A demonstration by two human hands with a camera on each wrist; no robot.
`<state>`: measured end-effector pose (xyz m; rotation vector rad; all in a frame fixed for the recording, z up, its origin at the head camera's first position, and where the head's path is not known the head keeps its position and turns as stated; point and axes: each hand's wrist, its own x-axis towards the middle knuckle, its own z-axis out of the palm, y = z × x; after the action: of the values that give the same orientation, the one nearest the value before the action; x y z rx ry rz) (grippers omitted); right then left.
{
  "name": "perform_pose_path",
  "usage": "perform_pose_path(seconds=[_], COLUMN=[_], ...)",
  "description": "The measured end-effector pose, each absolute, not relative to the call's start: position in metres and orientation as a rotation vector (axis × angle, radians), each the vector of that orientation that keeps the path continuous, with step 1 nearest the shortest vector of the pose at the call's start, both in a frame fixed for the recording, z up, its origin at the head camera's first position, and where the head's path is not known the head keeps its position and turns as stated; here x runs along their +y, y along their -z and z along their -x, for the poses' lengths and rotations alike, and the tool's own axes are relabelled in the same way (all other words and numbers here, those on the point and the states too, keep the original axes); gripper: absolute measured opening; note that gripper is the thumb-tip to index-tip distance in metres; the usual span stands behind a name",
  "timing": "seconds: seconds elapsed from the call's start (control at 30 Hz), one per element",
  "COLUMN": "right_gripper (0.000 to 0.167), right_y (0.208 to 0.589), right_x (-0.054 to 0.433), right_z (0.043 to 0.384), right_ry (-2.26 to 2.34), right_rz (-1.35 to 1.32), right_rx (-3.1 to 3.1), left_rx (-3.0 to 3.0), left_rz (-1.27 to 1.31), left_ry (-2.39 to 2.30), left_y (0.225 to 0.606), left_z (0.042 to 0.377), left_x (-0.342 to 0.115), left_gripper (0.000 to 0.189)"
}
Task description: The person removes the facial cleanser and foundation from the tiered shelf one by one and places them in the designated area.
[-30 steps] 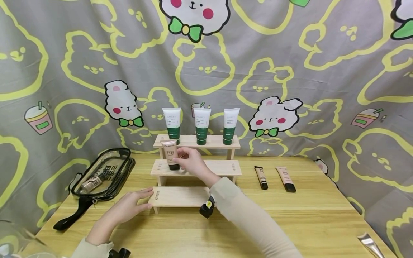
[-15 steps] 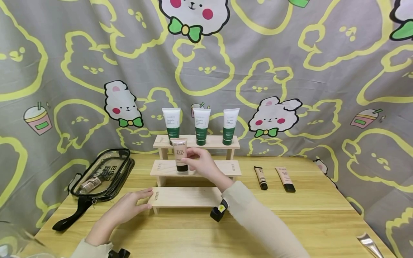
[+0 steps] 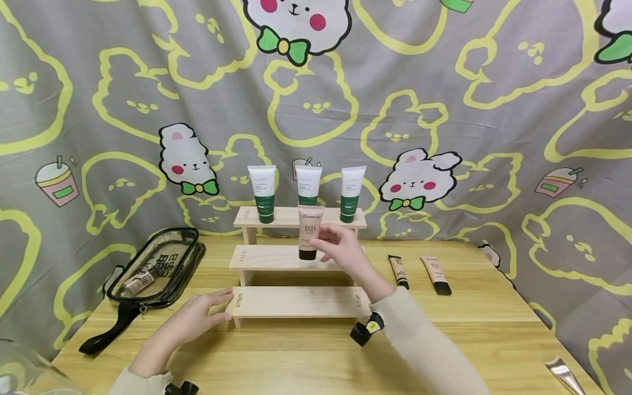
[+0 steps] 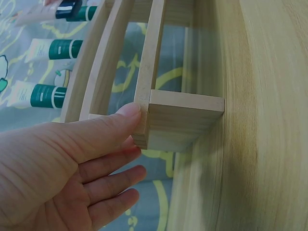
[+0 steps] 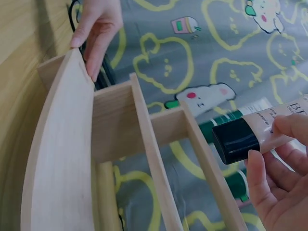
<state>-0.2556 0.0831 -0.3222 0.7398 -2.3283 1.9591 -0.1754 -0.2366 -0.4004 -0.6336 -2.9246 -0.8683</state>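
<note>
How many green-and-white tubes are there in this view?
3, all on the top shelf: the left tube, the right tube, and the middle tube, partly hidden by the pink tube in the right hand.

- Pale-pink plastic squeeze tube (image 3: 308, 230), black-capped, dark-lettered
- Far: white-and-green plastic squeeze tubes (image 3: 264, 192)
- Pale-beige stepped wooden stand (image 3: 296, 300)
- Grey cloth backdrop (image 3: 336, 82), yellow cartoon outlines
- Left: clear, black-trimmed pouch (image 3: 191, 269)

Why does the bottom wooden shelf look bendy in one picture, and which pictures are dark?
Head view: bright, lowest shelf looks straight; left wrist view: dimmer, soft shadow on the table; right wrist view: dim too, that shelf bows, probably lens distortion.
</note>
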Motion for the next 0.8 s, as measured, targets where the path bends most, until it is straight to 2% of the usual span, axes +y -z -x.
perform_pose_path(seconds=[0.4, 0.8], right_gripper=[0.029, 0.037], right_y=[0.319, 0.325], right_x=[0.146, 0.222], right_z=[0.250, 0.246], right_ry=[-1.905, -1.874], right_rz=[-0.571, -0.367], right_rx=[-2.277, -2.245], left_rx=[-2.939, -2.944], left_rz=[0.617, 0.610], left_ry=[0.903, 0.902], left_y=[0.400, 0.399], left_z=[0.176, 0.176], left_x=[-0.237, -0.236], left_gripper=[0.049, 0.049])
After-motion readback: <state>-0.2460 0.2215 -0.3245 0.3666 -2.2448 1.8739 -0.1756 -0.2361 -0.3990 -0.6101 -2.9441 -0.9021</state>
